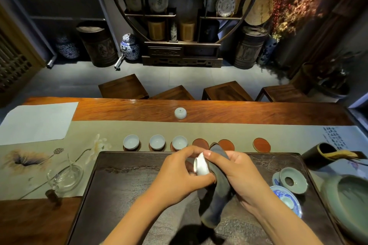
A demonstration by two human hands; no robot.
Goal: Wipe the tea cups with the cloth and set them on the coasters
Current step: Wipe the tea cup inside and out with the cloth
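White porcelain, a small tea cup [201,164] lies on its side in the left hand's [179,173] grip, pinched between thumb and fingers over the dark tea tray [123,185]. The right hand [237,175] grips a dark grey cloth [217,201] against the cup. Beyond the tray, three cups [157,142] sit on coasters; three red-brown coasters [261,144] lie bare to their right. Calligraphy [334,137] on the runner is too small to read. Open worktop [258,112] stretches behind.
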